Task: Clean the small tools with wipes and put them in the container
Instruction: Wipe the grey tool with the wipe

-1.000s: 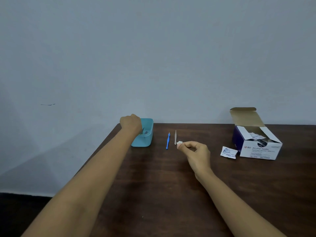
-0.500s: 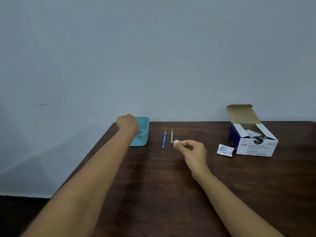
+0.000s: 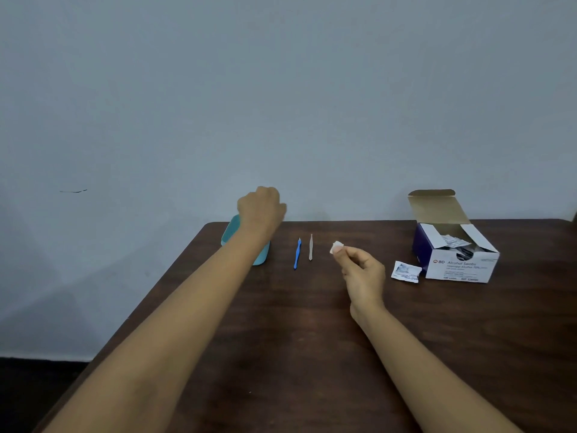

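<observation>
Head camera shows me the left hand (image 3: 260, 207) over the teal plastic container (image 3: 230, 230) at the far left of the dark wooden table (image 3: 296, 339). Its fingers curl away from me, so I cannot tell if they hold anything. The right hand (image 3: 363, 273) pinches a small white wipe (image 3: 336, 246). Between container and wipe, a slim blue plastic tool (image 3: 298, 253) and a thin grey tool (image 3: 310, 246) lie side by side. Further right I see an open alcohol swab box (image 3: 459, 260) and a torn sachet (image 3: 406, 271).

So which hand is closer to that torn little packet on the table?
Right. The right hand, pinching a white wipe, is just left of the packet; the left hand is far off, above the teal tub.
</observation>
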The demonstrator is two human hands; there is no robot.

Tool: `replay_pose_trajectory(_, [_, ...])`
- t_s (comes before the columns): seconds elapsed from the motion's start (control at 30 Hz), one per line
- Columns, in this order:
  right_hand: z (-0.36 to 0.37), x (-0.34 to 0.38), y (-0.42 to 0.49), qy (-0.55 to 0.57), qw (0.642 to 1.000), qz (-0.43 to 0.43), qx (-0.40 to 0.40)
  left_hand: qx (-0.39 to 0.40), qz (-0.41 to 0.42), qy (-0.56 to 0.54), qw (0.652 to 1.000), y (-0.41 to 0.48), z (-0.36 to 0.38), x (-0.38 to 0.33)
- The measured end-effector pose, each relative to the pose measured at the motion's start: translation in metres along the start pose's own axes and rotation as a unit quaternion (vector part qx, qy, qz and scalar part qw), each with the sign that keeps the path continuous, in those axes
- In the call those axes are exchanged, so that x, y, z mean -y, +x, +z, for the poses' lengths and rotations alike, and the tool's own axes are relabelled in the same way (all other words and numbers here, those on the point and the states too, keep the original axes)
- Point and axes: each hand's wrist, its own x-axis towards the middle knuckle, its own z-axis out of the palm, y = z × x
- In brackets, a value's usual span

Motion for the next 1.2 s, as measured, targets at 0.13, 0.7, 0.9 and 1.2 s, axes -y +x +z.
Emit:
replay_pose_trajectory(0.13, [-0.004, 0.005, -0.002, 0.049, 0.998, 0.022, -0.012, 0.058, 0.012, -0.062, 0.996, -0.015, 0.009, -0.031])
replay_pose_trajectory(0.7, [-0.005, -0.001, 0.006, 0.08, 0.996, 0.029, -0.012, 0.104, 0.013, -0.036, 0.994, -0.047, 0.046, -0.065])
replay_pose_trajectory(0.9, [-0.01, 0.001, 0.014, 0.135, 0.988, 0.067, -0.027, 0.064, -0.005, -0.091, 0.994, -0.057, 0.039, -0.063])
replay_pose_trajectory(1.2, [-0.017, 0.006, 0.009, 0.216, 0.97, 0.106, -0.025, 0.088, -0.081, -0.54, 0.833, -0.1, 0.02, -0.053])
